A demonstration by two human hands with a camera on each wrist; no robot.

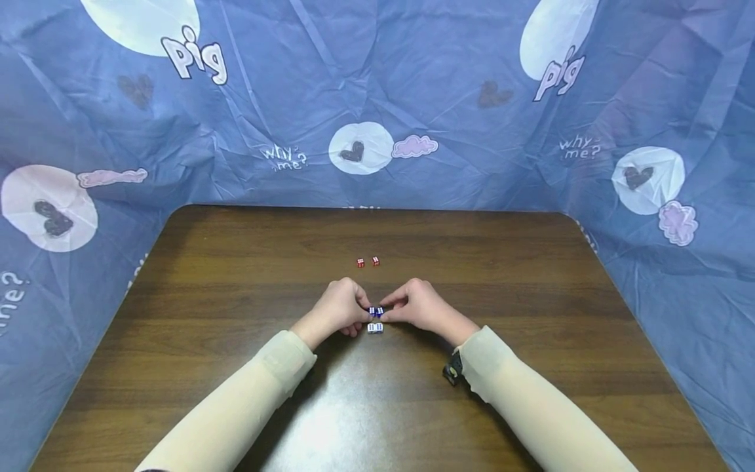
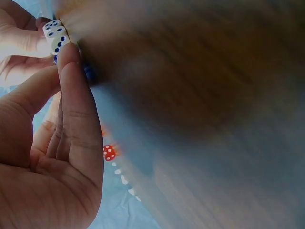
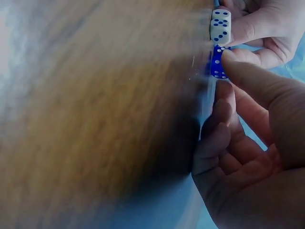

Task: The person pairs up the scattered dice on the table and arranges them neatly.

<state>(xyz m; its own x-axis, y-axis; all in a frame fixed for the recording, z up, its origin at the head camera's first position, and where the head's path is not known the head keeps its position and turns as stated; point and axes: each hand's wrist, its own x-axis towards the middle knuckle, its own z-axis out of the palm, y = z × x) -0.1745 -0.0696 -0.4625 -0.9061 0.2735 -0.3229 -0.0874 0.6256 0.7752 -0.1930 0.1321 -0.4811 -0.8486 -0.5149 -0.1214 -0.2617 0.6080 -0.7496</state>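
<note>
Two blue dice (image 1: 375,312) sit side by side near the middle of the table. My left hand (image 1: 341,305) pinches the left one between thumb and index finger, its other fingers curled below. With thumb and index finger my right hand (image 1: 421,305) pinches the right one. In the right wrist view the right thumb (image 3: 252,76) presses on a blue die (image 3: 219,63). Just in front of the blue pair, on my side, two white dice (image 1: 375,328) with blue pips lie next to each other. The left wrist view shows white dice (image 2: 56,36) beyond the left fingertips, which partly hide the blue ones.
Farther back on the brown wooden table (image 1: 248,262) lie two red dice, a left one (image 1: 360,262) and a right one (image 1: 375,261), with a small gap between them. A blue printed cloth (image 1: 330,85) hangs around the table's back and sides.
</note>
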